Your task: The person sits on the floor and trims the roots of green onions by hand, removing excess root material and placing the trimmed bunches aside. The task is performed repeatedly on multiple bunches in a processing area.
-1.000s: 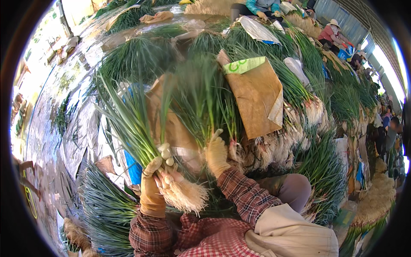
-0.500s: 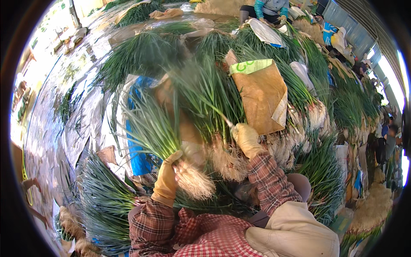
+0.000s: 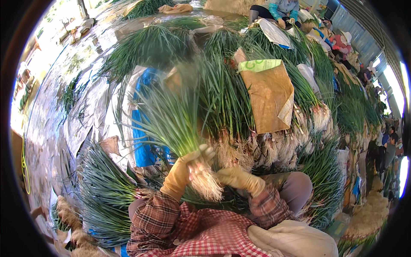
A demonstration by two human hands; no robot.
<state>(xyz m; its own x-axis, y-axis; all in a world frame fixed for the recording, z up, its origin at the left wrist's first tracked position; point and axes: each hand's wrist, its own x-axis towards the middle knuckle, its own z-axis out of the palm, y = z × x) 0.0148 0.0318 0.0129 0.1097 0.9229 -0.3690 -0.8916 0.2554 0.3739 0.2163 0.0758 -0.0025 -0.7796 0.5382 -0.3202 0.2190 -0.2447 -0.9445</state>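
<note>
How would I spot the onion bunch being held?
Start at the red checkered cloth at the bottom; just above is the gloved left hand. It grips the onion bunch, leaves fanning upward. Unlike the piled onions around, this bunch is held up.

The right hand [image 3: 235, 177] has room toward the checked cloth [image 3: 209, 231], but piled green onions [image 3: 231, 111] stand ahead.

The long green-leaved, pale-rooted onion bunch [image 3: 184, 132] blurs toward its tips; the top edge cuts off a turquoise-sleeved co-worker [image 3: 282, 7] (head included).
</note>
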